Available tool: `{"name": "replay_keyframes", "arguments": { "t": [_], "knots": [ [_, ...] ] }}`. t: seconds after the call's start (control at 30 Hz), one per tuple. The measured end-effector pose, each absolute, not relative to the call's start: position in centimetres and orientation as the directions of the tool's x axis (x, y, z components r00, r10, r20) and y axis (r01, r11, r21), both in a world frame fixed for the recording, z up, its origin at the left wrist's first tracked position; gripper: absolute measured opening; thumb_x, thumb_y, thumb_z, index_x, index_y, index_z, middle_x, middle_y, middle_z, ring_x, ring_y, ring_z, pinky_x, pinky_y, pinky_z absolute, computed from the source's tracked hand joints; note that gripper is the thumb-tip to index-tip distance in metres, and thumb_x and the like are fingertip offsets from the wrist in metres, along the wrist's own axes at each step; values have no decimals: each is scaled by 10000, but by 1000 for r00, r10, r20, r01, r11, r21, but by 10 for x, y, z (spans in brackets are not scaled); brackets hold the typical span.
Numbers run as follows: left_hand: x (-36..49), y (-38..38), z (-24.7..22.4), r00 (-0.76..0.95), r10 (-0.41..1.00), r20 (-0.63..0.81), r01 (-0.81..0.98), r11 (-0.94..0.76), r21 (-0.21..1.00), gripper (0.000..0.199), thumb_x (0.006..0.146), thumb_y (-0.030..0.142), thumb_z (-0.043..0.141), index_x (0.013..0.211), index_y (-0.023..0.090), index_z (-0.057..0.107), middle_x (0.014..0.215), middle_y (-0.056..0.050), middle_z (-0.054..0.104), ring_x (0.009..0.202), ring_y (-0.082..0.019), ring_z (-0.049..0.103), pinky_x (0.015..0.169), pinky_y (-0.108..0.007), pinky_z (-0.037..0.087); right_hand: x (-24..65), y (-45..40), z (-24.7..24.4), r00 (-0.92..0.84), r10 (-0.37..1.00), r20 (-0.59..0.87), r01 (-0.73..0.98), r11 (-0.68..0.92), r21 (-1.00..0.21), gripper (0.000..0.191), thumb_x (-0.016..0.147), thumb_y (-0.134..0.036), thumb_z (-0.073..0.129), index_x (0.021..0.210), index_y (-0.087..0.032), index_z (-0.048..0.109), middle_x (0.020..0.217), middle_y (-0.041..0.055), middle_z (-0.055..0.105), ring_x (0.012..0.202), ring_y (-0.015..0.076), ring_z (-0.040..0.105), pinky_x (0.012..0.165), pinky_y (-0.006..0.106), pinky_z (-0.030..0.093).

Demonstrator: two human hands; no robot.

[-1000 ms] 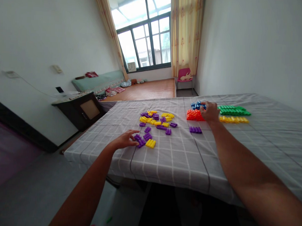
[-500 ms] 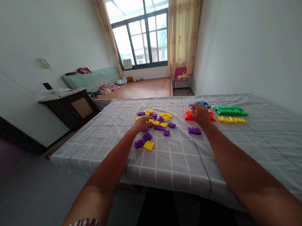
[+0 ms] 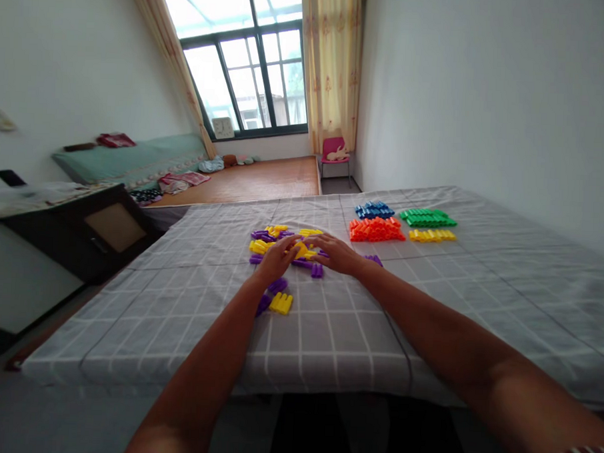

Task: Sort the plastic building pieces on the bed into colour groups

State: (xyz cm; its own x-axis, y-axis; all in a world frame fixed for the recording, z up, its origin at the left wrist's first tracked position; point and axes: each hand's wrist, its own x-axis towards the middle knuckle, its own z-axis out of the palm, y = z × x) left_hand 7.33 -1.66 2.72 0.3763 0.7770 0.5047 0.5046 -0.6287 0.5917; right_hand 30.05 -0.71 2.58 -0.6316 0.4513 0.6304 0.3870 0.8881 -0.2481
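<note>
My left hand (image 3: 276, 260) is over the loose pile of purple and yellow plastic pieces, with its fingers stretched forward and its thumb apart. Opposite it, my right hand (image 3: 338, 253) reaches in from the right, fingers extended and slightly bent. Yellow tube-like pieces (image 3: 301, 250) lie between the two sets of fingertips; whether any fingertip touches them is not clear. More yellow pieces (image 3: 260, 247) and purple pieces (image 3: 303, 263) surround the hands. Nearer me are a ribbed yellow piece (image 3: 281, 303) and a purple piece (image 3: 278, 285). My right wrist partly hides a purple row (image 3: 374, 260).
Sorted by colour, an orange stack (image 3: 376, 230), a blue stack (image 3: 374, 210), a green stack (image 3: 428, 218) and a yellow row (image 3: 432, 236) stand to the right on the checked tablecloth (image 3: 337, 335). A dark cabinet (image 3: 96, 227) is left of the table.
My right hand has moved left from the orange and blue stacks to the mixed pile, close to my left hand. The camera view has turned somewhat to the right.
</note>
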Motion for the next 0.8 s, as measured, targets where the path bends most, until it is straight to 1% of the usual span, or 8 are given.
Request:
{"name": "replay_keyframes", "arguments": {
  "t": [0.1,0.17,0.27,0.4,0.5,0.63,0.7,0.8],
  "knots": [
    [78,-17,26,385,833,397,345,-529,776,478,869,395,571,1284,162,523,873,-40,694,741,-155,647,657,-269,525,290,-11,22,-618,458,639,305,889,-343,428,876,-259,604,1298,-229,538,1304,108,577,1213,231,531,1011,421,456],
    [78,-17,24,402,852,336,306,-471,827,504,859,417,583,1285,156,512,809,-22,689,664,-133,627,595,-241,502,289,-12,20,-606,497,621,277,864,-421,401,861,-276,619,1256,-237,556,1280,102,582,1119,220,583,920,386,516],
    [72,-15,26,357,877,321,342,-442,829,488,877,459,542,1259,157,539,838,-37,699,640,-123,622,564,-230,491,290,-10,18,-603,565,564,301,815,-495,387,802,-319,685,1168,-242,585,1125,73,640,910,196,634,775,351,555],
    [49,-8,29,165,887,432,514,-451,730,394,909,437,482,1187,182,598,996,-59,716,727,-134,666,659,-246,528,301,-2,22,-495,651,576,373,758,-536,390,746,-363,730,1094,-231,612,1020,52,655,789,175,630,708,339,556],
    [28,-2,27,48,853,520,706,-397,586,325,917,371,461,1126,197,640,995,-50,731,825,-161,682,759,-268,526,325,11,33,-281,757,590,410,651,-639,396,742,-391,718,1095,-236,628,1038,55,659,770,163,631,684,323,559],
    [12,3,25,-27,825,565,759,-350,548,332,917,312,422,1137,193,640,987,-37,741,837,-166,687,773,-279,527,401,28,46,80,837,542,429,462,-776,469,716,-473,706,1095,-205,638,1026,72,684,818,189,642,738,355,556],
    [10,4,25,-47,812,582,770,-342,539,332,902,291,427,1129,187,645,982,-39,743,849,-175,689,783,-288,527,458,30,45,278,812,513,465,354,-812,503,693,-469,703,1094,-175,632,1035,91,684,844,209,644,768,381,547],
    [11,4,25,-34,812,582,782,-341,522,328,883,280,438,1114,188,651,989,-44,745,904,-192,689,811,-302,526,549,21,28,613,634,472,543,95,-834,437,666,-357,690,1039,-136,635,1044,123,681,909,240,640,840,396,518]
  ]
}}
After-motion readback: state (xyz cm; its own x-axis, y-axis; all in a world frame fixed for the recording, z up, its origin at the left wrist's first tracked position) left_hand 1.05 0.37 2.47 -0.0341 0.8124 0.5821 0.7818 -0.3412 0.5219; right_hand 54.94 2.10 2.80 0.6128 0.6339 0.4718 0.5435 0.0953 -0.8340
